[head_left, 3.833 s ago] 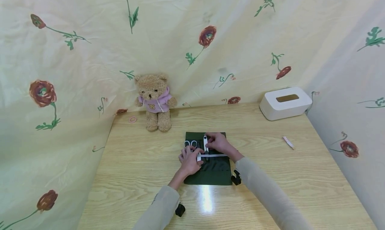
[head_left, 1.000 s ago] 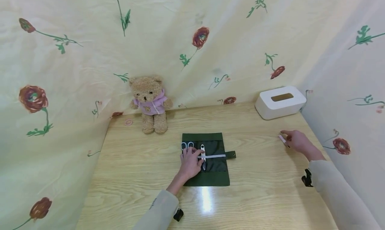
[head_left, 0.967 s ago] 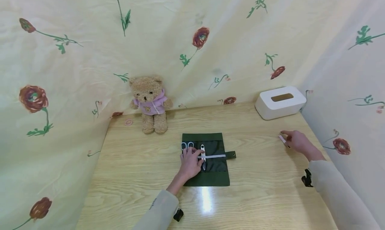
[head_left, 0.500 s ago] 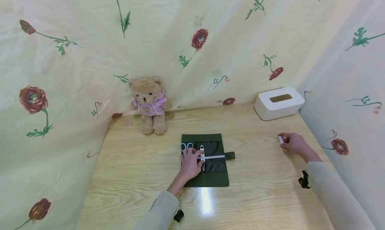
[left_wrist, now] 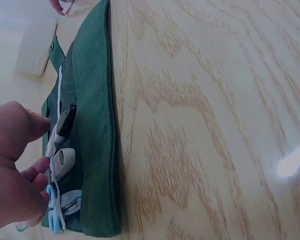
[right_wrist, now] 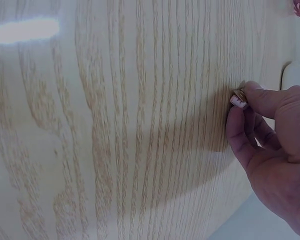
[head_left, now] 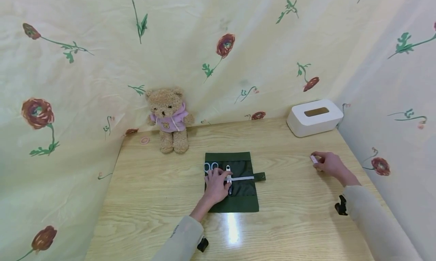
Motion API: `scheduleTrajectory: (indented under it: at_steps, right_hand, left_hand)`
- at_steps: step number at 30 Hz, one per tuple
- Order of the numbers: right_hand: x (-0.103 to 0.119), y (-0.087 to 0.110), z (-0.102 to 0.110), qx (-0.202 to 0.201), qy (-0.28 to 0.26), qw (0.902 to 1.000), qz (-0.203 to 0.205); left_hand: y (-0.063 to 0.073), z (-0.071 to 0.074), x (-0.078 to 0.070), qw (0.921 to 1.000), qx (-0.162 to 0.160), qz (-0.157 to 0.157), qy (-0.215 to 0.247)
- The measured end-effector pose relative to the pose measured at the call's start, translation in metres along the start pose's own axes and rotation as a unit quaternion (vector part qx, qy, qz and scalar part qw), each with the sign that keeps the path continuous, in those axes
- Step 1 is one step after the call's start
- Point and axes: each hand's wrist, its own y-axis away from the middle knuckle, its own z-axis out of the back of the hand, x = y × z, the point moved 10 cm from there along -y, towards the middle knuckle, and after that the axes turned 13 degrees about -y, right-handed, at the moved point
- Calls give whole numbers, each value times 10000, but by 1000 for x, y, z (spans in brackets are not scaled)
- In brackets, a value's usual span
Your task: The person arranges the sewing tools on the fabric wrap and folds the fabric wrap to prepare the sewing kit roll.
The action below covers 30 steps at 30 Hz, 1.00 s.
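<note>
An unrolled dark green tool pouch [head_left: 238, 204] lies on the table with a white elastic band [head_left: 243, 178] across it. My left hand [head_left: 215, 186] rests on its left half, fingers bent at the band. Under the band sit scissors [head_left: 210, 167] with pale blue handles and a slim white tool [head_left: 228, 170] with a dark end, partly covered by the fingers. In the left wrist view, a white looped end [left_wrist: 65, 159] shows beside the fingers. My right hand [head_left: 329, 164] pinches a small pink-and-white nail clipper [right_wrist: 238, 100] between thumb and fingers, close over the table.
The pouch's snap tab [head_left: 260, 176] sticks out to the right. A teddy bear [head_left: 170, 121] in a lilac hoodie stands at the back left, near a pink ring [head_left: 144, 140]. A white tissue box [head_left: 315, 119] stands at the back right. Floral cloth [head_left: 190, 37] hangs behind the table.
The right hand left the white tool in the pouch, reached right and picked up the nail clipper. It now moves slightly left with it. The left hand has stayed on the pouch.
</note>
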Motion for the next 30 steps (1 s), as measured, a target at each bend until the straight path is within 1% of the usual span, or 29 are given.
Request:
scheduleTrajectory:
  at_steps: [5, 9, 13, 16, 19, 21, 23, 25, 30]
  right_hand:
    - [0, 0, -2, -44, -26, 10000, -1]
    - [3, 1, -4, -116, -193, 9997, 38]
    - [10, 3, -8, -142, -640, 9978, 24]
    - [18, 5, -15, -113, -1090, 9940, 20]
    - [25, 4, -24, -66, -1636, 9865, 6]
    - [30, 2, -32, -21, -2053, 9787, 26]
    - [34, -1, -40, 26, -2489, 9685, 54]
    - [39, -3, -49, 80, -2790, 9602, 92]
    - [53, -9, -69, 161, -3155, 9487, 129]
  left_hand:
    - [0, -2, -2, 9998, 10, -117, -133]
    - [0, -5, -3, 9996, 30, -133, -265]
    - [0, -5, -5, 9990, 32, -156, -415]
    - [-1, -5, -6, 9982, -13, -214, -555]
    - [-2, -6, -6, 9976, -8, -223, -650]
    - [-3, -6, -6, 9975, 30, -203, -678]
    - [-3, -7, -6, 9975, 81, -172, -682]
    - [-4, -7, -6, 9977, 81, -163, -648]
    - [-4, -7, -5, 9987, 74, -143, -484]
